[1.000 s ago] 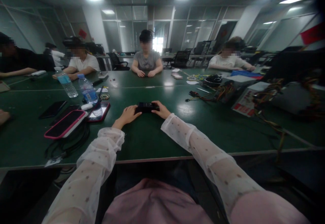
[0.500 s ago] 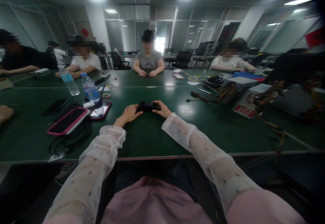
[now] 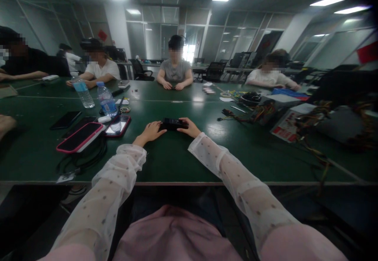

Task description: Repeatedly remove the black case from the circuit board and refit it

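Camera view has turned slightly left since the earlier frame. Left hand [image 3: 151, 133] and right hand [image 3: 190, 128] grasp opposite ends of the black device [image 3: 171, 123] at the green table [image 3: 171, 160]. Glass partitions [image 3: 136, 42] line the room. Bottles [image 3: 107, 101] and phones [image 3: 81, 137] occupy the left; a wired metal box [image 3: 286, 125] obstructs the right.

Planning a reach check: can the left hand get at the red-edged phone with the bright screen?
Probably yes: green tabletop lies between the left hand and the phone's near side. The hand is at the black device, so it would likely have to leave that.
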Action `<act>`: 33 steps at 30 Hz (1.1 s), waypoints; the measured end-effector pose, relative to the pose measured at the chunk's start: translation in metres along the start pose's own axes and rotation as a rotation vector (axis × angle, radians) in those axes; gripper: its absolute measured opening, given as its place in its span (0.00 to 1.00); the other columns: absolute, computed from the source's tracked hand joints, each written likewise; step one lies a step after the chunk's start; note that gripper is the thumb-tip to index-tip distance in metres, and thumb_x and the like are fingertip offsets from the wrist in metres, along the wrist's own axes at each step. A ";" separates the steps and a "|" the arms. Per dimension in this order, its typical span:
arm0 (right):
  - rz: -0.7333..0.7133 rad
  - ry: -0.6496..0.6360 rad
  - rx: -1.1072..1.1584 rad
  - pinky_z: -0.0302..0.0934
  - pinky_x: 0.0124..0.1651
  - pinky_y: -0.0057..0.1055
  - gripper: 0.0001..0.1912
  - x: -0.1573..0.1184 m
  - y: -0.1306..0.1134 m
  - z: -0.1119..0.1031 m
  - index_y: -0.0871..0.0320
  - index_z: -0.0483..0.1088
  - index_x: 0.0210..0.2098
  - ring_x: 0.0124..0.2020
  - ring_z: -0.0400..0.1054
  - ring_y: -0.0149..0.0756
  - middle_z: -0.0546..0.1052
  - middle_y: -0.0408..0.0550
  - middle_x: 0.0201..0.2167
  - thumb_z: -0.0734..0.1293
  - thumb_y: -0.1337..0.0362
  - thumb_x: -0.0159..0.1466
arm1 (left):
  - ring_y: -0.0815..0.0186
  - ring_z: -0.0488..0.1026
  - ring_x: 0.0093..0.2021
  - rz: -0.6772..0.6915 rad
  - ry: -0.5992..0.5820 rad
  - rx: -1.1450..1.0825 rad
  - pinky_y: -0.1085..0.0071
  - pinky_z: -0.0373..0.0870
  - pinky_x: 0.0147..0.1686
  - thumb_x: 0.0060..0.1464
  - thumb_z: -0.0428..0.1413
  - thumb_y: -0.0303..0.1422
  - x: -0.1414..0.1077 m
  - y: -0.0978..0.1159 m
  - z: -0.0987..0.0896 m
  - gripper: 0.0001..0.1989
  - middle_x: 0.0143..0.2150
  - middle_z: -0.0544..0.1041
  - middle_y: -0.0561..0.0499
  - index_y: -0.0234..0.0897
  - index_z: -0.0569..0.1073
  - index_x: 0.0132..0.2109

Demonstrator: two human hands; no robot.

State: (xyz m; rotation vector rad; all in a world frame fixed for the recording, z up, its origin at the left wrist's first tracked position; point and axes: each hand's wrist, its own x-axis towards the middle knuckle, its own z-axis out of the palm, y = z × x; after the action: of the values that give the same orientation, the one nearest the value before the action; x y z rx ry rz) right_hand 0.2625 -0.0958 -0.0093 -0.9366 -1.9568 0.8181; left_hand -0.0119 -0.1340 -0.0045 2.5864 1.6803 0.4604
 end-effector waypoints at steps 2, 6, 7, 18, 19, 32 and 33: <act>0.018 0.015 -0.010 0.64 0.55 0.49 0.33 0.001 0.002 0.000 0.54 0.65 0.54 0.46 0.71 0.42 0.73 0.48 0.43 0.75 0.56 0.51 | 0.54 0.56 0.68 -0.001 0.000 -0.004 0.56 0.52 0.65 0.62 0.39 0.56 -0.001 0.001 -0.001 0.35 0.68 0.61 0.42 0.37 0.62 0.65; 0.025 0.033 0.001 0.64 0.56 0.48 0.30 0.002 0.007 0.002 0.53 0.66 0.52 0.47 0.70 0.42 0.73 0.47 0.43 0.75 0.57 0.52 | 0.54 0.55 0.68 0.006 0.005 -0.010 0.55 0.52 0.65 0.63 0.38 0.56 -0.002 0.001 -0.002 0.35 0.68 0.61 0.42 0.37 0.61 0.65; 0.018 0.034 0.008 0.64 0.56 0.48 0.30 0.002 0.008 0.002 0.53 0.66 0.52 0.47 0.70 0.42 0.73 0.47 0.43 0.75 0.57 0.52 | 0.54 0.55 0.68 0.006 0.004 -0.010 0.55 0.52 0.65 0.63 0.38 0.56 -0.002 0.001 -0.002 0.35 0.68 0.61 0.42 0.37 0.61 0.65; 0.061 0.272 0.141 0.64 0.54 0.44 0.36 0.006 -0.004 -0.013 0.55 0.63 0.53 0.47 0.70 0.43 0.75 0.51 0.44 0.70 0.42 0.53 | 0.54 0.55 0.68 0.011 0.004 0.003 0.55 0.52 0.65 0.64 0.39 0.55 -0.001 0.002 -0.002 0.33 0.69 0.60 0.44 0.40 0.61 0.65; 0.066 0.342 0.129 0.64 0.54 0.44 0.36 0.008 -0.001 -0.018 0.56 0.62 0.53 0.48 0.70 0.44 0.75 0.52 0.44 0.69 0.42 0.54 | 0.54 0.56 0.68 0.015 0.005 0.005 0.55 0.53 0.64 0.64 0.39 0.55 -0.001 0.001 -0.003 0.33 0.68 0.60 0.43 0.39 0.61 0.65; 0.217 0.557 -0.391 0.62 0.56 0.52 0.26 0.001 0.031 -0.042 0.58 0.64 0.50 0.49 0.69 0.50 0.74 0.56 0.45 0.72 0.62 0.53 | 0.54 0.55 0.68 0.001 -0.007 -0.028 0.54 0.52 0.64 0.64 0.39 0.55 -0.001 0.002 -0.004 0.33 0.68 0.60 0.44 0.40 0.60 0.66; 0.237 0.543 -0.415 0.61 0.57 0.52 0.27 0.001 0.030 -0.042 0.59 0.64 0.50 0.49 0.68 0.51 0.74 0.57 0.46 0.72 0.63 0.53 | 0.54 0.55 0.68 -0.001 -0.009 -0.029 0.54 0.52 0.64 0.64 0.39 0.55 -0.001 0.002 -0.004 0.33 0.69 0.60 0.44 0.40 0.60 0.66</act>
State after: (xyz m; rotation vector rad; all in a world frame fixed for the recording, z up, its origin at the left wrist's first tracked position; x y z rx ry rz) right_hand 0.3077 -0.0710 -0.0136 -1.4793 -1.5701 0.2293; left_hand -0.0117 -0.1367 -0.0007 2.5634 1.6602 0.4687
